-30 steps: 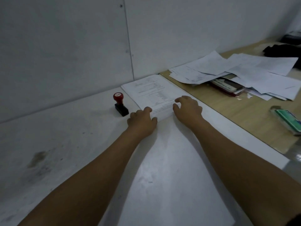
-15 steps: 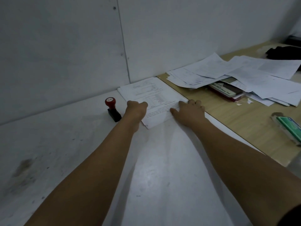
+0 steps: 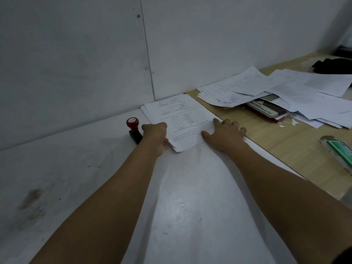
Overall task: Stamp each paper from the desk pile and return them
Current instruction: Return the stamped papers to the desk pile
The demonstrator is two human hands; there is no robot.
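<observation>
I see both bare arms stretched forward over a white desk (image 3: 95,168) toward a stack of printed papers (image 3: 177,119) that lies against the wall (image 3: 76,54) near the corner. My left hand (image 3: 154,133) rests at the near left edge of the stack with its fingers curled under; they seem to grip the edge of the sheets, though the fingertips are hidden and I cannot tell how many sheets they hold. My right hand (image 3: 224,133) lies flat and spread on the near right part of the top sheet, fingers fanned out toward the far right, the palm pressing the paper down. The near corner of the stack pokes out between the two hands, and a few sheet edges there look slightly fanned. Just beside my left hand, on its left, stands a stamp (image 3: 134,129) with a round red top and a black base, upright on the desk; it appears to touch or nearly touch the hand, and I cannot tell which. To the right the white surface meets a wooden tabletop (image 3: 285,149), where a loose pile of papers (image 3: 285,92) sprawls over a dark red book (image 3: 266,110) that shows from under it. A green and white box (image 3: 341,152) sits at the right edge of the view, well apart from the hands, and something dark (image 3: 331,66) lies in the far right corner, too dim to identify.
</observation>
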